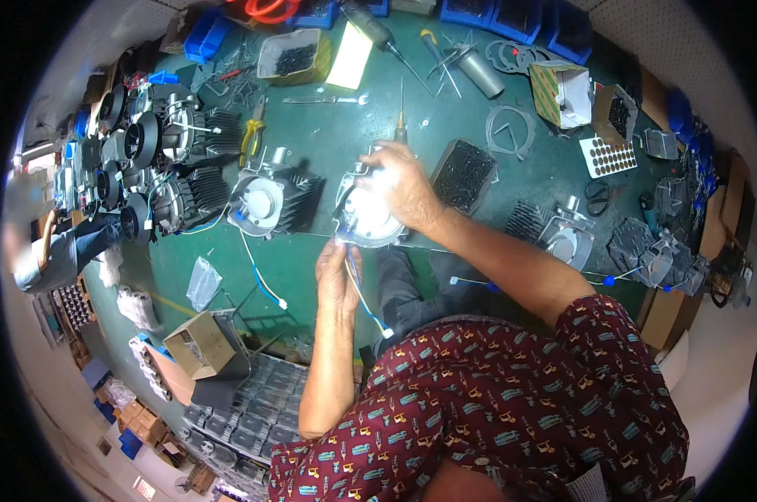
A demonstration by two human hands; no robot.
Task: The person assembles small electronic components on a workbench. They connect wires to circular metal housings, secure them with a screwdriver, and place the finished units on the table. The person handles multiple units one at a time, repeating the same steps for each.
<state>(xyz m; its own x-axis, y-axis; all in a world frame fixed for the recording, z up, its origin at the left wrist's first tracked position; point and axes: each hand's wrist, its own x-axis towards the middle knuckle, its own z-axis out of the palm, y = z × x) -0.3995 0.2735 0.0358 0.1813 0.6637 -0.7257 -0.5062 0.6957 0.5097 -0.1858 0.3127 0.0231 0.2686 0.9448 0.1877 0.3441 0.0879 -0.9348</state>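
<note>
Maroon shirt (479, 410); left hand (332, 274), right hand (405, 191) at metal housing (370, 227)

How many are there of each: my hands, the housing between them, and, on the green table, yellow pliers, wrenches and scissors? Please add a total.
Hands: 2, left hand and right hand
Housing between them: 1
Yellow pliers: 1
Wrench: 1
Scissors: 1
Total: 6
</note>
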